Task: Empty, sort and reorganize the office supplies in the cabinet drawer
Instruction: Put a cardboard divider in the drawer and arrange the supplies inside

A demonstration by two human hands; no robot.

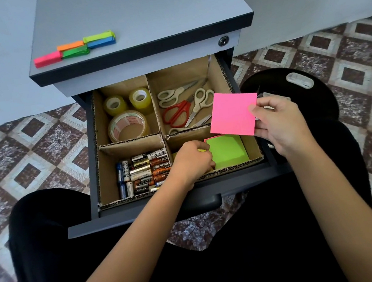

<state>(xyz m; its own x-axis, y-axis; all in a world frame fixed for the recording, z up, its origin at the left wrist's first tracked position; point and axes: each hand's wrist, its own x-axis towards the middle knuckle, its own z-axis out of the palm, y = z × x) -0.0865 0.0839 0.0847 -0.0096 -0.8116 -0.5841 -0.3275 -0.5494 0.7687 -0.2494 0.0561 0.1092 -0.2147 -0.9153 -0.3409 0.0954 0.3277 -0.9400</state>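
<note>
holding a pink pad over the drawer
right hand is pinching it right of centre; left hand is curling against the green pad just below, grip unclear.

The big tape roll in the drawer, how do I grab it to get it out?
Come straight down from above. The big tape roll lies flat with its hole facing up, and the cardboard walls and two smaller rolls crowd its sides. Slip fingers into the hole, thumb outside, and pinch the ring.
</note>
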